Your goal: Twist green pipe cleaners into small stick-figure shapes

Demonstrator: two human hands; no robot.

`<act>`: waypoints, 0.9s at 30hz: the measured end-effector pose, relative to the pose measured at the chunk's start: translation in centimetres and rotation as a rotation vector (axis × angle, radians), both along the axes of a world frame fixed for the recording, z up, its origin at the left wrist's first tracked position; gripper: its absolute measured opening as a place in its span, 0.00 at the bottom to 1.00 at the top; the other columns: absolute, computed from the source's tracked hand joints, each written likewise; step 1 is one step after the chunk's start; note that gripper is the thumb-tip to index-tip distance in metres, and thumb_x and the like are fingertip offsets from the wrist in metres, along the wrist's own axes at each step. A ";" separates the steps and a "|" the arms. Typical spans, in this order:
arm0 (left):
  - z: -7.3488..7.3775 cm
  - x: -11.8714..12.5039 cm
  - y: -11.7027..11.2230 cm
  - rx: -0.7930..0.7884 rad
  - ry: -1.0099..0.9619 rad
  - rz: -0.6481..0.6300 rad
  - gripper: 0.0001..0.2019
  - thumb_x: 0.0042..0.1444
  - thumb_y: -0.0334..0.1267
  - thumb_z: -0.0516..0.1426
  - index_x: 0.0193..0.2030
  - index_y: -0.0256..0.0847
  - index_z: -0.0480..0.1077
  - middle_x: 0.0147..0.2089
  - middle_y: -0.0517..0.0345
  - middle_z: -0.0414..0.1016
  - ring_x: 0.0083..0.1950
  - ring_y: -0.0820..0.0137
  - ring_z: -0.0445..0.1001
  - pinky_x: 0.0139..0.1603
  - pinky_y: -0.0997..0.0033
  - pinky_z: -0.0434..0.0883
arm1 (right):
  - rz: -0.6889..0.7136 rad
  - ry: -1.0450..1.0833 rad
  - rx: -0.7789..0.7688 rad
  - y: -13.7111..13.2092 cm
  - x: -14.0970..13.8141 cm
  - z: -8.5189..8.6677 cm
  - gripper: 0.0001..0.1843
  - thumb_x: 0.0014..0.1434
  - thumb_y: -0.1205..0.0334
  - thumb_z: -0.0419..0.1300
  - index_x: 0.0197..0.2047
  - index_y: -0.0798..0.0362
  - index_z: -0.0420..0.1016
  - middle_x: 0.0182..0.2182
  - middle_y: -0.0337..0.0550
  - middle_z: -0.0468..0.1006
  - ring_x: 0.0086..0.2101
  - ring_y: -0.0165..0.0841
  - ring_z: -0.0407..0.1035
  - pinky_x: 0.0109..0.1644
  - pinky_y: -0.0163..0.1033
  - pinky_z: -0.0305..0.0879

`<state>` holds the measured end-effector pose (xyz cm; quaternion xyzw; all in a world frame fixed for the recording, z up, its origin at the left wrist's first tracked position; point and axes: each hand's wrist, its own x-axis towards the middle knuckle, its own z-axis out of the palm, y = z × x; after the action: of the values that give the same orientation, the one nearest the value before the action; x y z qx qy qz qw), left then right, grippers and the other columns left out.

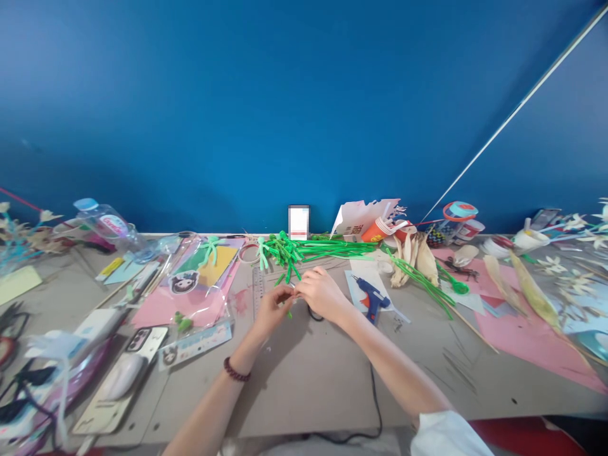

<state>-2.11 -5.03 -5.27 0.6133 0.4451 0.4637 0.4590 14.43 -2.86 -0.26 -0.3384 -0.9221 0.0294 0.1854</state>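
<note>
My left hand (pixel 272 309) and my right hand (pixel 319 292) meet fingertip to fingertip above the middle of the table, both closed in a pinch. Between them is a short green pipe cleaner (pixel 289 314), mostly hidden by the fingers; its green end shows below my left fingertips. Just beyond the hands lies a heap of bent green pipe cleaners (pixel 283 251). Long straight green stems (pixel 332 248) run from it to the right. To the right of my right hand, a blue glue gun (pixel 373 297) rests on white paper.
Left are a clear ruler (pixel 258 288), pink paper (pixel 156 309) under a plastic sleeve, a phone (pixel 102 415) with a white mouse (pixel 125 375) on it, and a bottle (pixel 110 223). Right are dried husks (pixel 426 261), paper cups (pixel 376 230) and pink sheets (pixel 536 342). A black cable (pixel 375 392) hangs over the front edge.
</note>
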 end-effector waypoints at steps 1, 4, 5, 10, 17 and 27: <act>0.0 -0.1 0.0 0.050 0.049 -0.003 0.08 0.50 0.40 0.57 0.31 0.37 0.71 0.32 0.54 0.73 0.34 0.68 0.70 0.37 0.70 0.66 | -0.039 0.030 -0.042 -0.1 0.0 0.1 0.08 0.59 0.69 0.54 0.33 0.54 0.74 0.29 0.43 0.77 0.38 0.34 0.64 0.45 0.42 0.50; 0.3 -0.3 0.0 0.164 0.173 -0.008 0.06 0.52 0.37 0.55 0.32 0.38 0.71 0.32 0.55 0.73 0.35 0.69 0.70 0.38 0.70 0.66 | -0.158 0.118 -0.178 -0.3 0.0 0.4 0.06 0.57 0.66 0.58 0.32 0.52 0.76 0.28 0.42 0.78 0.35 0.33 0.66 0.45 0.41 0.50; 0.5 -0.3 -0.1 0.187 0.199 -0.014 0.05 0.53 0.36 0.55 0.32 0.39 0.71 0.32 0.55 0.73 0.35 0.69 0.70 0.38 0.70 0.66 | -0.186 0.144 -0.228 -0.3 0.1 0.6 0.05 0.56 0.66 0.58 0.31 0.52 0.77 0.28 0.41 0.78 0.35 0.33 0.67 0.44 0.40 0.51; 1.7 -0.4 -0.4 0.155 0.172 -0.054 0.05 0.50 0.37 0.58 0.33 0.41 0.73 0.35 0.54 0.75 0.39 0.66 0.71 0.43 0.68 0.66 | -0.189 0.244 -0.434 -0.2 0.8 1.2 0.06 0.53 0.66 0.59 0.32 0.50 0.78 0.29 0.39 0.79 0.31 0.31 0.70 0.36 0.34 0.57; 1.6 -0.7 -0.3 0.009 0.155 -0.021 0.05 0.45 0.40 0.62 0.30 0.43 0.77 0.32 0.54 0.77 0.34 0.65 0.72 0.39 0.68 0.65 | -0.214 0.283 -0.489 -0.3 0.6 1.4 0.05 0.51 0.65 0.60 0.30 0.51 0.79 0.28 0.38 0.79 0.30 0.31 0.70 0.34 0.33 0.59; 2.2 -0.9 -0.1 0.251 0.235 -0.106 0.04 0.50 0.35 0.59 0.29 0.46 0.76 0.31 0.54 0.78 0.35 0.65 0.72 0.55 0.59 0.57 | -0.204 0.470 -0.874 1.1 1.4 -0.7 0.09 0.47 0.57 0.63 0.29 0.53 0.79 0.28 0.39 0.78 0.31 0.33 0.70 0.35 0.34 0.61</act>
<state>-3.06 -5.16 -3.05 0.7384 0.4016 0.4157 0.3474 15.80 -1.80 -0.94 -0.4568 -0.7193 0.4697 0.2308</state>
